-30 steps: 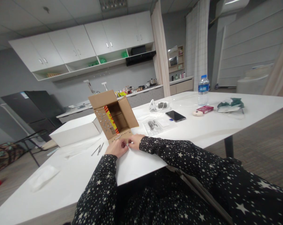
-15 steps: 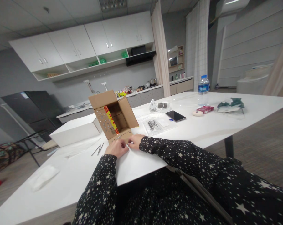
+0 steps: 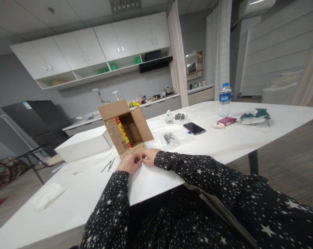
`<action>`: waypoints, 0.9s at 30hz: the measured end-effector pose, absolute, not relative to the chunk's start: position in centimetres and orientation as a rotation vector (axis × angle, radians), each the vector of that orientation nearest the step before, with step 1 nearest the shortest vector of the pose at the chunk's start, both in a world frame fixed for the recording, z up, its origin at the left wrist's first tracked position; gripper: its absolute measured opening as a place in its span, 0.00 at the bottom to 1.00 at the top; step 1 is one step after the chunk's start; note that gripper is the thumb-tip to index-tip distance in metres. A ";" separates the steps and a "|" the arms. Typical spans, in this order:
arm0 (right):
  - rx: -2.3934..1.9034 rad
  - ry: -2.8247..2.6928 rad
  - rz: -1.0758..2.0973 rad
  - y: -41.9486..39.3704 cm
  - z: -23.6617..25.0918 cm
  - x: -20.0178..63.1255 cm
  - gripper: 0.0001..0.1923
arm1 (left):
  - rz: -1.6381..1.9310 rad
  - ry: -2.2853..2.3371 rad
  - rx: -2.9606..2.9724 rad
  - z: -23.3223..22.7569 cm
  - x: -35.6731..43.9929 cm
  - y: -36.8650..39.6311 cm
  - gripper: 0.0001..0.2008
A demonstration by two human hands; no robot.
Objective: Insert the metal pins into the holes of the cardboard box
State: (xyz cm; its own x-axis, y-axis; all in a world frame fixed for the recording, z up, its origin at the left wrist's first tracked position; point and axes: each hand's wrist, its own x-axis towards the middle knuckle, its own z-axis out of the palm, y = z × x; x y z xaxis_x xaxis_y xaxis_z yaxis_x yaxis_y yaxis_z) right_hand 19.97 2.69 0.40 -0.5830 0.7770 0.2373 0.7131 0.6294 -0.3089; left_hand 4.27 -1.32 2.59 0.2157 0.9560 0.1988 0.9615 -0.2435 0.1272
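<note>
My left hand [image 3: 128, 164] is closed, its thumb and fingers pinched together at the front flap of an open cardboard box [image 3: 144, 125]. Facing it, my right hand [image 3: 151, 156] is closed in the same way. Between the fingertips shows something small and shiny, too small to name; which hand holds it is unclear. Small silvery pieces dot the box's left flap [image 3: 111, 128], and a row of small pieces and holes runs along the front flap [image 3: 135, 150]. Two long metal rods, like nails or screws [image 3: 109, 165], lie left of my left hand.
A white box [image 3: 81, 145] stands left of the cardboard box. To the right lie a clear bag of dark small parts [image 3: 169, 139], a phone [image 3: 194, 128], a pink packet [image 3: 227, 120] and a water bottle [image 3: 225, 102]. White tissue [image 3: 49, 196] lies front left.
My fingertips have shifted very slightly around the small shiny thing. Everything else stays where it was.
</note>
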 end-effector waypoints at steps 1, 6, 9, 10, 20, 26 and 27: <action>-1.183 -2.509 0.258 2.6 0.5 20.0 0.16 | -0.382 -1.899 -2.448 2.6 4.3 -1.4 0.07; -1.162 -2.540 0.294 2.4 0.9 20.3 0.16 | -0.436 -1.841 -2.509 2.9 4.5 -1.8 0.06; -1.157 -2.541 0.298 2.4 0.9 20.3 0.16 | -0.436 -1.871 -2.508 2.9 4.5 -1.8 0.08; -1.155 -2.539 0.295 2.4 0.9 20.3 0.16 | -0.439 -1.877 -2.508 2.8 4.4 -1.7 0.08; -1.100 -2.545 0.291 2.4 0.9 20.3 0.18 | -0.530 -1.874 -2.534 2.2 4.1 -1.0 0.12; -1.184 -2.510 0.279 2.7 0.4 20.1 0.17 | -0.585 -1.801 -2.464 2.5 3.9 -1.3 0.10; -1.180 -2.508 0.274 2.8 0.3 20.0 0.16 | -0.570 -1.800 -2.447 2.5 3.8 -1.3 0.10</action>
